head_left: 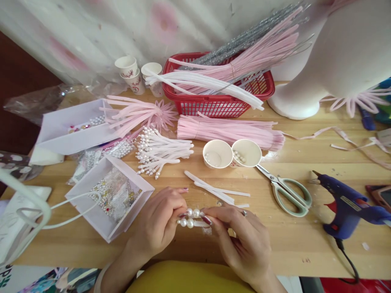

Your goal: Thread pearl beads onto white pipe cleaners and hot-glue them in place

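At the table's front edge my left hand (159,221) pinches one end of a pair of pearl-beaded white stems (190,222). The fingers of my right hand (241,236) close on the other end, so the large white beads sit between both hands. Just beyond lie several loose white fuzzy stems (214,190). Farther back and left is a pile of finished-looking white stems with pearl tips (165,150). Two paper cups stand behind the loose stems; the left cup (217,154) and the right cup (248,152) each hold some pearl beads.
Scissors (287,191) and a blue hot glue gun (345,203) lie on the right. A white box of beads (143,195) stands on the left. Pink fuzzy stems (226,130) lie before a red basket (214,108). A white mannequin head (351,44) stands back right.
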The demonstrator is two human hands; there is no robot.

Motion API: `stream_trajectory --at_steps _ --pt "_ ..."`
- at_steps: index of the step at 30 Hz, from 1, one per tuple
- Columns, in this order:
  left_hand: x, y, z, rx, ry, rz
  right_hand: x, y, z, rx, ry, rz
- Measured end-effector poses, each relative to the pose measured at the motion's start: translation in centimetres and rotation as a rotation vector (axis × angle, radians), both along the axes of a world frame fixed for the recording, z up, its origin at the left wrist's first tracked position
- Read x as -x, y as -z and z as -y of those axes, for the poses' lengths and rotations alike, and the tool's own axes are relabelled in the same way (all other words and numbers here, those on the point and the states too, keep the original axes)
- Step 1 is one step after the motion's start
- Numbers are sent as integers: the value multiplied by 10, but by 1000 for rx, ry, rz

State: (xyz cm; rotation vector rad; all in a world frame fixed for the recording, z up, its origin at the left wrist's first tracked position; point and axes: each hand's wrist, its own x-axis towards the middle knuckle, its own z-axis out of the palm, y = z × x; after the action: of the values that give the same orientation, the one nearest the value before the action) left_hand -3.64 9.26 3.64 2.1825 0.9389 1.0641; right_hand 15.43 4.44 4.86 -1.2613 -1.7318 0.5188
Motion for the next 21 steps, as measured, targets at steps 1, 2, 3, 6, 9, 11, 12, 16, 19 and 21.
stream_trajectory --at_steps 1,2,3,6,9,11,12,16,19,21 --pt "0 -1 0 -15 -13 -28 -1 1 0 -3 1 6" --pt "-1 -3 0 -26 -23 -49 -1 1 1 -7 1 10" --pt "-1 -4 0 -33 -28 -63 -2 2 1 -10 -1 10" --pt "-1 -5 1 7 -22 -76 -2 2 2 -16 -8 -2" --pt "0 -4 3 129 -27 -102 -1 1 2 -17 -18 -14" --pt "1 -4 4 215 -40 -114 -1 1 2 -11 -27 -25" --pt "1 -3 4 254 -47 -109 0 0 1 -10 -27 -28" --pt "2 0 5 444 -29 7 -1 3 2 9 -26 -16" --pt "1 2 5 593 34 128 -2 5 3 32 -21 -20" --pt "-1 1 4 656 59 181 -2 7 3 57 -21 -24"
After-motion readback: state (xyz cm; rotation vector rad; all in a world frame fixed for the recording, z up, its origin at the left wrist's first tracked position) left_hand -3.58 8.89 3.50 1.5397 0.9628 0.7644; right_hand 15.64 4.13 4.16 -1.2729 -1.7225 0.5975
